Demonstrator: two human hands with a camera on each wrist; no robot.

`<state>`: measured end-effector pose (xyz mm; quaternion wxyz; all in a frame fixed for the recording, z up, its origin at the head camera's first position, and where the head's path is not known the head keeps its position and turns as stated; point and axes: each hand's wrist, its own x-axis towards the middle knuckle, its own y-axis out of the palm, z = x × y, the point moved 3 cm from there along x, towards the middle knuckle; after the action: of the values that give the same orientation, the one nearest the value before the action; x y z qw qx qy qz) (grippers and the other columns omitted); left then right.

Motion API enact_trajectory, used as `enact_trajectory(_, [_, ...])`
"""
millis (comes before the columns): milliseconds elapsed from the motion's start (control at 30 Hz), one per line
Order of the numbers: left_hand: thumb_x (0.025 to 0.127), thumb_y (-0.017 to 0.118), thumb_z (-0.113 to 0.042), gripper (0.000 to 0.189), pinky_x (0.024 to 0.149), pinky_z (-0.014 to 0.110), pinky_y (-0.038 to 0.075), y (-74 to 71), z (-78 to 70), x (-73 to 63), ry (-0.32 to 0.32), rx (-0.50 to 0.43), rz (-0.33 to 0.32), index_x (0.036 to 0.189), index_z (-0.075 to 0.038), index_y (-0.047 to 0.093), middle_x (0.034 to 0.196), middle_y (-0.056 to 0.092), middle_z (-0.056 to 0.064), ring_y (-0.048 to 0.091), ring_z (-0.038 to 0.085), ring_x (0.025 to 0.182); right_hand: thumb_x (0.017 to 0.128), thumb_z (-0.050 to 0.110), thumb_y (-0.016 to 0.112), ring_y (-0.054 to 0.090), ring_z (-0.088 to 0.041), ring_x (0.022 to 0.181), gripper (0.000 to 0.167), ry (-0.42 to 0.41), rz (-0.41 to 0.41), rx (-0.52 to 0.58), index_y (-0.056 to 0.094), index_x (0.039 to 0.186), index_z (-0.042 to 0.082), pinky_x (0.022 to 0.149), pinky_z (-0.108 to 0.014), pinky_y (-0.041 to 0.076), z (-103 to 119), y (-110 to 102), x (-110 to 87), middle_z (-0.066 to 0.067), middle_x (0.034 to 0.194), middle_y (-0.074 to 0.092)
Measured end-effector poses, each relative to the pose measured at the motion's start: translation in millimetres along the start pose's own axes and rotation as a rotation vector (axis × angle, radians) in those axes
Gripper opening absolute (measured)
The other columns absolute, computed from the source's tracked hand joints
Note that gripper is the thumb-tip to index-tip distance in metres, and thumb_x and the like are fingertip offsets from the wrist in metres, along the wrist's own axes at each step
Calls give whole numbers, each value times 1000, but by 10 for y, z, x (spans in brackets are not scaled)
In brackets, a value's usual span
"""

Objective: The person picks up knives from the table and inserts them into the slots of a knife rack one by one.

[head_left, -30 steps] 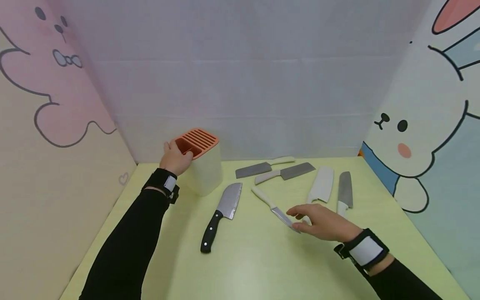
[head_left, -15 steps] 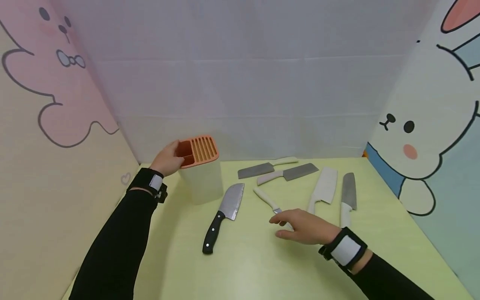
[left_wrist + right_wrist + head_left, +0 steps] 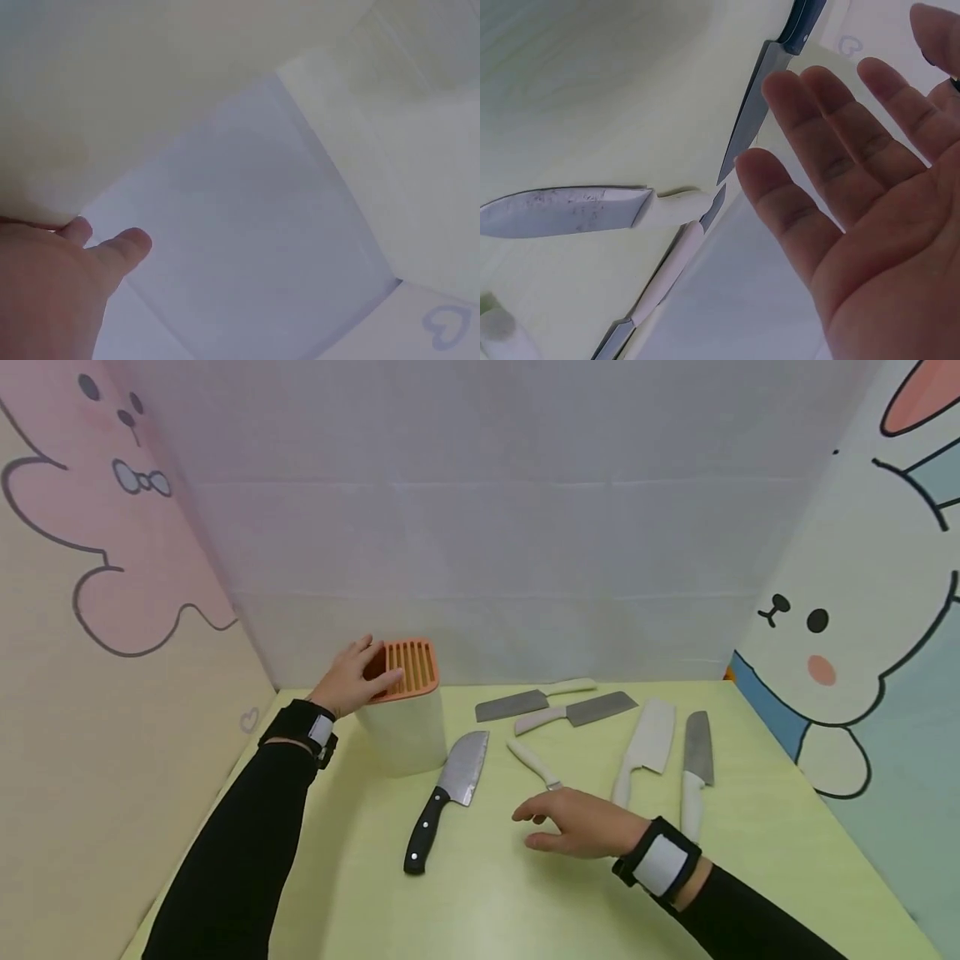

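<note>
A cream knife block [image 3: 405, 735] with an orange slotted top stands upright at the back left. My left hand [image 3: 348, 681] rests on the left of its top, fingers spread, thumb reaching over the slots. In the left wrist view the block's pale wall [image 3: 112, 90] fills the upper left above the hand [image 3: 52, 292]. My right hand [image 3: 585, 822] hovers over the table with nothing in it, palm and loose fingers showing in the right wrist view. Below it lies a small knife with a white handle [image 3: 531, 762], its blade hidden. A black-handled knife [image 3: 446, 797] lies between the hands.
Two cleaver-like knives with pale handles, one behind [image 3: 513, 703] and one in front [image 3: 600, 707], lie near the back wall. A white cleaver [image 3: 651, 737] and a white-handled knife [image 3: 698, 747] lie to the right. Printed walls [image 3: 487, 552] enclose the yellow table [image 3: 465, 910].
The knife block has turned and come slightly nearer, and now stands squarer. My left hand has loosened from its rim and spread over the top. My right hand has moved left.
</note>
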<state>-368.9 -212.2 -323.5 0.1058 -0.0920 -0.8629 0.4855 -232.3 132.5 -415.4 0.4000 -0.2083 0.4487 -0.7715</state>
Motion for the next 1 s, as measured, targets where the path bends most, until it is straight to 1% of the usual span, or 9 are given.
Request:
enact_trajectory(200, [81, 72, -52, 104, 110, 60, 20, -10, 14, -40, -12, 8, 116, 154, -7, 13, 159, -4, 18, 0, 42, 144, 97, 28, 59, 63, -13, 103, 33, -24, 18, 24, 62, 126, 12, 86, -27, 50, 81, 62, 206, -1, 119, 65])
enact_trajectory(300, [76, 78, -49, 109, 111, 58, 21, 16, -13, -47, -6, -33, 128, 153, -4, 15, 159, -7, 18, 0, 42, 144, 97, 28, 59, 63, -14, 103, 33, -34, 33, 41, 62, 125, 11, 86, -26, 50, 106, 109, 314, -2, 119, 65])
enact_trajectory(400, [74, 79, -52, 106, 112, 57, 21, 72, 3, -70, -10, -63, 82, 150, -1, 26, 160, -6, 15, 0, 39, 144, 97, 28, 59, 63, -13, 103, 33, -38, 44, 55, 62, 124, 11, 87, -25, 49, 138, 164, 406, -1, 119, 65])
enact_trajectory(533, [73, 76, -58, 92, 110, 61, 21, 140, 37, -130, 2, -51, -41, 135, 4, 51, 160, 3, 13, -2, 39, 145, 97, 29, 59, 63, -11, 101, 31, -57, 40, 34, 64, 122, 11, 86, -24, 49, 187, 232, 519, 0, 118, 65])
enact_trajectory(600, [74, 75, -60, 85, 108, 63, 22, 161, 42, -159, 15, -30, -96, 126, 4, 58, 159, 11, 15, -1, 39, 145, 96, 28, 60, 63, -10, 99, 29, -70, 21, 1, 65, 120, 11, 85, -23, 49, 214, 260, 577, 1, 116, 66])
enact_trajectory(700, [75, 74, -58, 79, 109, 62, 22, 175, 33, -198, 33, -8, -150, 121, 4, 61, 152, 29, 19, 3, 38, 145, 95, 26, 61, 64, -9, 95, 26, -91, -30, -62, 67, 116, 11, 83, -23, 49, 262, 301, 682, 0, 111, 68])
enact_trajectory(800, [77, 76, -54, 74, 113, 56, 18, 188, 11, -220, 51, -3, -168, 120, 5, 62, 137, 45, 21, 8, 37, 144, 93, 26, 64, 63, -8, 95, 25, -99, -73, -127, 69, 112, 11, 83, -23, 50, 311, 355, 799, 1, 107, 68])
enact_trajectory(900, [77, 77, -50, 70, 116, 50, 12, 205, -7, -221, 71, -4, -176, 117, 6, 63, 126, 52, 21, 12, 36, 144, 92, 28, 66, 60, -7, 99, 26, -97, -74, -173, 68, 112, 13, 84, -23, 49, 352, 421, 906, 2, 108, 67])
enact_trajectory(1000, [77, 77, -48, 67, 118, 45, 7, 224, -16, -212, 92, -1, -183, 115, 5, 64, 124, 54, 20, 15, 36, 143, 88, 28, 70, 57, -9, 105, 30, -118, -72, -253, 66, 115, 15, 87, -22, 48, 373, 480, 1006, 3, 113, 63])
